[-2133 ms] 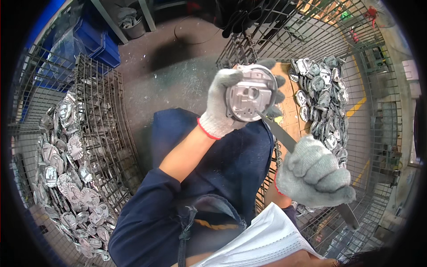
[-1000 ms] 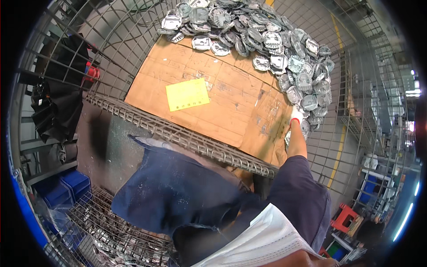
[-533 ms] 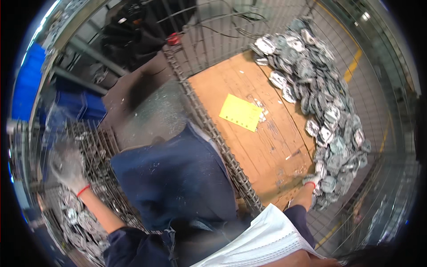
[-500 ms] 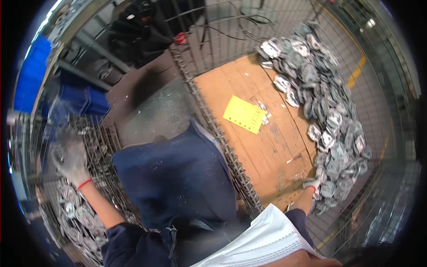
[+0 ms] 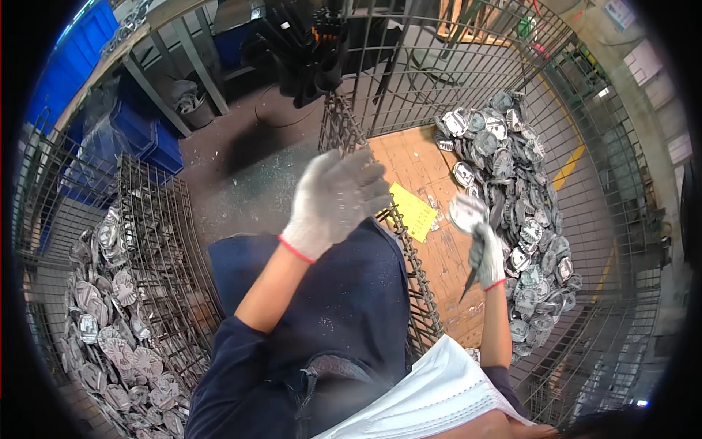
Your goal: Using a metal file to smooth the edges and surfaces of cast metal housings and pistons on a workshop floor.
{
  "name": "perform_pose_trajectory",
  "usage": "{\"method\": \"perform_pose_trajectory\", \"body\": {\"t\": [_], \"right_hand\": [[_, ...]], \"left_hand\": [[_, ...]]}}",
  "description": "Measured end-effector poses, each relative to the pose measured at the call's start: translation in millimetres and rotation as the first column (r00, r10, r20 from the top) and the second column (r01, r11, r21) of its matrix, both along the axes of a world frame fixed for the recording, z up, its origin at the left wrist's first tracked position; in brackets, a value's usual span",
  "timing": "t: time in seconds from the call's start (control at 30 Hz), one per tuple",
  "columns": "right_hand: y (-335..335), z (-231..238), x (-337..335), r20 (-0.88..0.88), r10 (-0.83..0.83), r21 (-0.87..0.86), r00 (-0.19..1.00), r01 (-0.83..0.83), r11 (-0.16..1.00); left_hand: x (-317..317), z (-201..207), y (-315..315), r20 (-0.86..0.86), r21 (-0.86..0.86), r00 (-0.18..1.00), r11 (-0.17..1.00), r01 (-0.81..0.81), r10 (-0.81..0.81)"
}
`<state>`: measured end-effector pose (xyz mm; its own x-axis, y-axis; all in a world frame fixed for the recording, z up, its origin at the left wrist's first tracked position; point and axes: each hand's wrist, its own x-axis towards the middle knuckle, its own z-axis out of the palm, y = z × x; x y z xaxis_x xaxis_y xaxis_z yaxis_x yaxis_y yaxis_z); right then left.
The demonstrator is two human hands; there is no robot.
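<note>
My right hand (image 5: pixel 490 256), in a grey-and-white work glove, grips a round silvery metal part (image 5: pixel 468 214) at its fingertips. Below the same fist sticks out a thin dark pointed tool (image 5: pixel 468 284), whose kind I cannot make out. My left hand (image 5: pixel 333 197), gloved alike, hovers over the dark blue cloth on my lap, close to the wire divider. Its fingers stretch to the right and are smeared a little, with nothing visible in them. Many similar round metal parts (image 5: pixel 523 197) lie heaped along the right side of the cardboard-floored wire cage.
A wire basket (image 5: pixel 172 256) at my left holds more round metal parts (image 5: pixel 121 344). A yellow paper sheet (image 5: pixel 413 212) lies on the cardboard (image 5: pixel 402 157). The wire divider (image 5: pixel 420 285) runs beside my lap. Blue bins (image 5: pixel 157 146) stand at far left.
My left hand has come from above the left basket to over my lap. My right hand has lifted from the right heap, bringing a round metal part. The view has shifted.
</note>
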<state>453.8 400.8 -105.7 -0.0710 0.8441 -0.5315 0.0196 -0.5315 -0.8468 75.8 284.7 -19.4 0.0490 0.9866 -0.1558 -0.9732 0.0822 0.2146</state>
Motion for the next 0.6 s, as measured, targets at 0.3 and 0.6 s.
{"method": "perform_pose_trajectory", "body": {"t": [0.3,0.6], "right_hand": [[-43.2,143.8,-242.0,-0.079,0.602,0.202,0.794,-0.579,0.790],[-63.8,166.3,-312.0,0.028,0.575,0.556,0.818,-0.491,0.671]], "left_hand": [[-27.3,3.9,-13.7,0.034,0.159,0.960,0.947,-0.280,0.278],[-96.4,4.2,-55.1,0.296,0.147,0.870,0.881,-0.449,0.394]]}}
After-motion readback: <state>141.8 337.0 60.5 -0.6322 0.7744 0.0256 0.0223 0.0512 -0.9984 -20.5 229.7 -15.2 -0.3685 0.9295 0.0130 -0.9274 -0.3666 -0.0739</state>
